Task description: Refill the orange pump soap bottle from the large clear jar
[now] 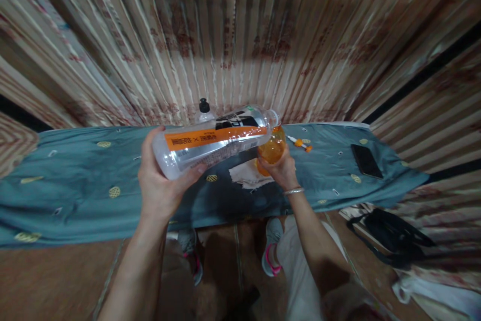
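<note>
My left hand (163, 181) is wrapped round the base of a large clear plastic bottle (221, 143) with an orange and silver label. The bottle lies tilted almost level, its open mouth to the right, at the top of an orange translucent bottle (272, 145). Around that orange bottle my right hand (281, 167) is closed, holding it roughly upright. Whether liquid passes between the two cannot be made out. A whitish cloth (246, 175) lies on the table beneath them. Just right of the orange bottle rests a small orange and white nozzle-like piece (300, 143).
A clear bottle with a black pump top (204, 105) stands behind the large bottle. A dark phone (366, 161) lies on the right of the green patterned tablecloth (82, 171). Pleated curtains (233, 35) hang behind. A black bag (394, 236) is at the lower right.
</note>
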`<state>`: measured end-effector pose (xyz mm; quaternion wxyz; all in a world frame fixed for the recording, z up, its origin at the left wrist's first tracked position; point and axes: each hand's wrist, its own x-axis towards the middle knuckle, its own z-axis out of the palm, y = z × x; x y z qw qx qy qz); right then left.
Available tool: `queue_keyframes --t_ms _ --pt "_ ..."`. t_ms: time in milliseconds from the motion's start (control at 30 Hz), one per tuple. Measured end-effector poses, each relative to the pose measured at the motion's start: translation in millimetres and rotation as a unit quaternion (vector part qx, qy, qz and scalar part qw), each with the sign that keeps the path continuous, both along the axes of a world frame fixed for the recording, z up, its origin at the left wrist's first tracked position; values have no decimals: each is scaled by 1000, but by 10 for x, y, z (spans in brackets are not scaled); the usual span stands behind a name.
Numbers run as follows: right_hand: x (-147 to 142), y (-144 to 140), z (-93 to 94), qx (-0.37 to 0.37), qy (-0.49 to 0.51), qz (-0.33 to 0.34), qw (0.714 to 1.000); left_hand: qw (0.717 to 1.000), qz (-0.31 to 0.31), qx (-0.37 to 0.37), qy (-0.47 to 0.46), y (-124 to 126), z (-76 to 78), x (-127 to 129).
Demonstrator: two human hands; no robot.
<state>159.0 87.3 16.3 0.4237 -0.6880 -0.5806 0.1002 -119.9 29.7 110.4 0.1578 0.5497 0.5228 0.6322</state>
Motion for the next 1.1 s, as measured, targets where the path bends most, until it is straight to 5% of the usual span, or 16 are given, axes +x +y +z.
queue_keyframes --t_ms 1100 --pt "-5 -10 33 -6 4 6 1000 1000 6 14 2 24 -8 2"
